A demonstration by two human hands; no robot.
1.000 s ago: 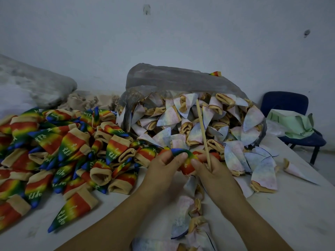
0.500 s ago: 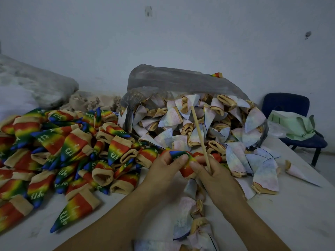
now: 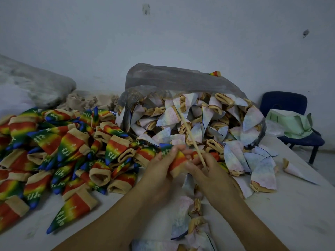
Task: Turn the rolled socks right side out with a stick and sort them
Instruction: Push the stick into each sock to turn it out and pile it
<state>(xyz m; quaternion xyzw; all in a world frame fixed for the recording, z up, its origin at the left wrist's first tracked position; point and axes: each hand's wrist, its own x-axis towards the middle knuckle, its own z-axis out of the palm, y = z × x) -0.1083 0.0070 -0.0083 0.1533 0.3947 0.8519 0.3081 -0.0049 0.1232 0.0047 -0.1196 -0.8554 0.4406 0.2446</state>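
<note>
White table (image 3: pixel 299 218) in front of me. Left half: heap of rainbow socks (image 3: pixel 54 151). Back centre: a clear plastic bag (image 3: pixel 172 80) on its side, with pale rolled socks (image 3: pixel 262 171) spilling from its mouth onto the right half and one pale cone (image 3: pixel 297 172) lying apart. A short row of pale socks (image 3: pixel 183 211) runs down the middle toward me.

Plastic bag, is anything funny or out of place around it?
Yes. The plastic bag lies on its side, and pale inside-out socks spill from its mouth onto the table. One rainbow sock pokes up alone at the bag's top, far from the rainbow pile.
</note>
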